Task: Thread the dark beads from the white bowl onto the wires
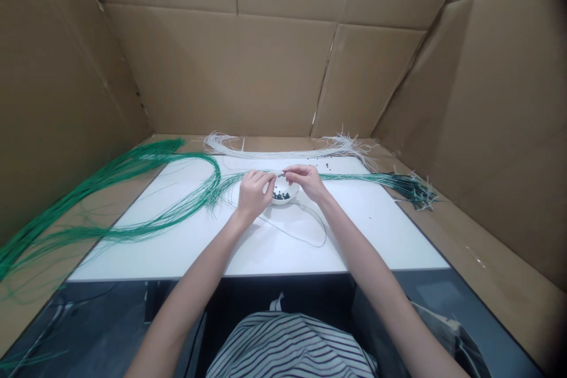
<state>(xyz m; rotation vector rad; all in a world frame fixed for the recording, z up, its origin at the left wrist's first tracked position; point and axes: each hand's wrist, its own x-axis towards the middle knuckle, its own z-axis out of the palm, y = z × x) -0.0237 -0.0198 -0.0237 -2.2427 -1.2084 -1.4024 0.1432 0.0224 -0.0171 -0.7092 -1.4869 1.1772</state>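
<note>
Over a small white bowl [290, 196], both my hands meet with their fingertips almost touching. My left hand [254, 192] is closed in a pinch, knuckles up. From the other side my right hand [306, 179] pinches too, thumb against forefinger. Between the fingertips runs a short bit of thin strand with tiny dark pieces on it; the exact grip is too small to make out. Small dark beads [281, 195] lie in the bowl. A thin green strand [325, 230] loops on the white tabletop below the hands.
Long green strands [177, 221] sweep in from the left. Behind my hands a bundle of green strands [358, 177] ends in dark tips [414, 189] at right. White strands [274, 154] lie at the back, near scattered beads [326, 165]. Cardboard walls [239, 71] enclose the white table [177, 263].
</note>
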